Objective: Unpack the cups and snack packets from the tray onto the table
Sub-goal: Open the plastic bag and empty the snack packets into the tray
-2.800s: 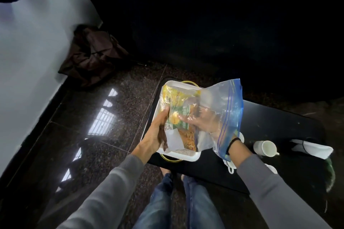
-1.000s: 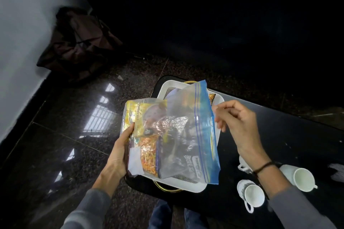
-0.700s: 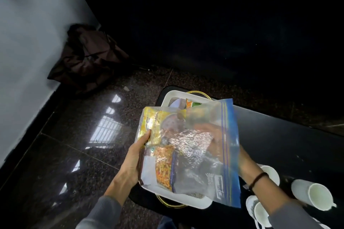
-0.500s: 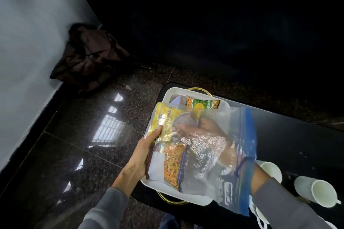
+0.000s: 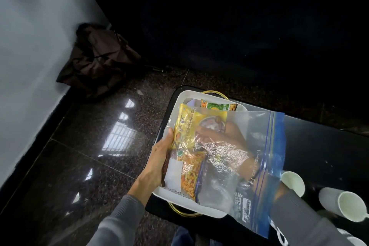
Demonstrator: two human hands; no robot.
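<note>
The left hand is gripping the closed end of a clear zip bag (blue strip at its mouth), fingers curled round the edge, holding it above the white tray. The right hand is reaching deep inside the bag, fingers touching a yellow snack packet; its grip is blurred, so I cannot tell. White cups are standing on the black table just right of the tray.

The zip bag covers most of the tray, blocking reach from above; only the far corner with a green packet lies open. Right of it, two cups crowd the table near edge, while the far stretch is bare.
</note>
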